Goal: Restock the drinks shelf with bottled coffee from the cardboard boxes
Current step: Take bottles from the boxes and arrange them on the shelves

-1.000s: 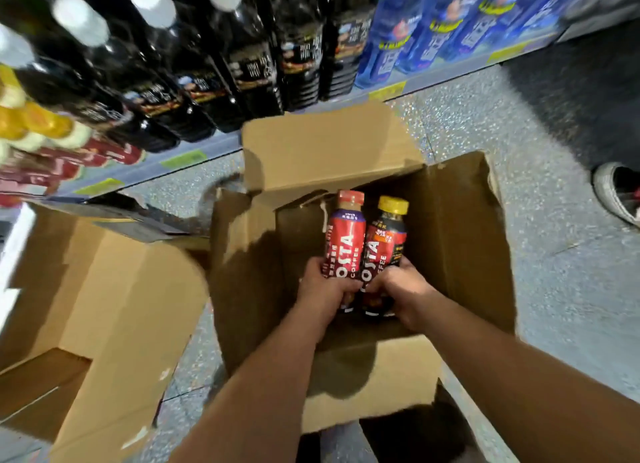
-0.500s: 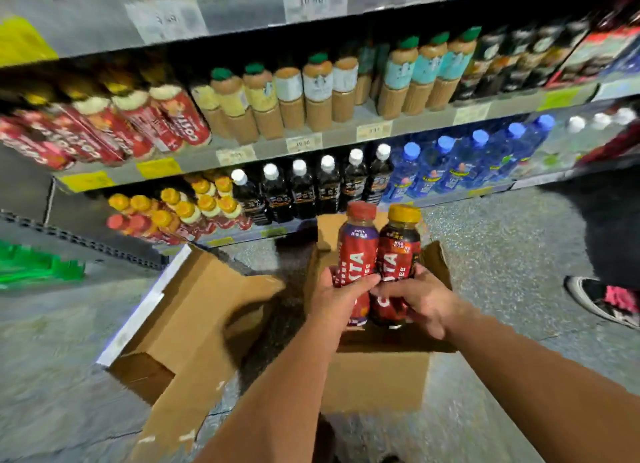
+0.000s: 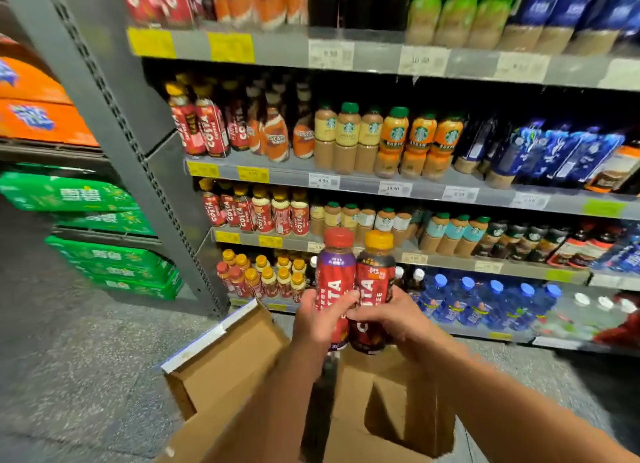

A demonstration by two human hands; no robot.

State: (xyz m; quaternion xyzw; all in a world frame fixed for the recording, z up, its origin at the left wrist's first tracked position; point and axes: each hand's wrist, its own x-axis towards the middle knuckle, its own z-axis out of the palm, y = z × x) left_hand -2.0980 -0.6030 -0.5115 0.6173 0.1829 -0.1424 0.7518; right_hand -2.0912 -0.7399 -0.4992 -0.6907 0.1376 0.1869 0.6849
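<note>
Shelving (image 3: 346,182) is taking up most of the view from where I am standing, tier over tier of bottled drinks behind price strips, with rows of red Costa bottles (image 3: 242,216) crowding the left end of the middle tiers. Beneath it, two open cardboard boxes (image 3: 221,365) are sitting on the speckled floor (image 3: 86,358) with their flaps up. Over the boxes and in front of the lower tiers, the person is holding two coffee bottles upright, side by side and touching. The red-capped bottle (image 3: 334,279) is sitting in the left hand (image 3: 318,320) and the yellow-capped bottle (image 3: 375,275) in the right hand (image 3: 394,317). Each hand's fingers (image 3: 341,303) are curling round the lower half of its bottle, gripping across the label rather than pinching. To my eye these are looking like full plastic bottles. I am judging them fairly heavy for their size, stiff enough for a firm squeeze and not fragile, though the glossy sleeve is probably making them a little slippery. Gripping round the body, as now, is looking sound to me, while the small screw caps (image 3: 379,240) are offering a poorer hold.
</note>
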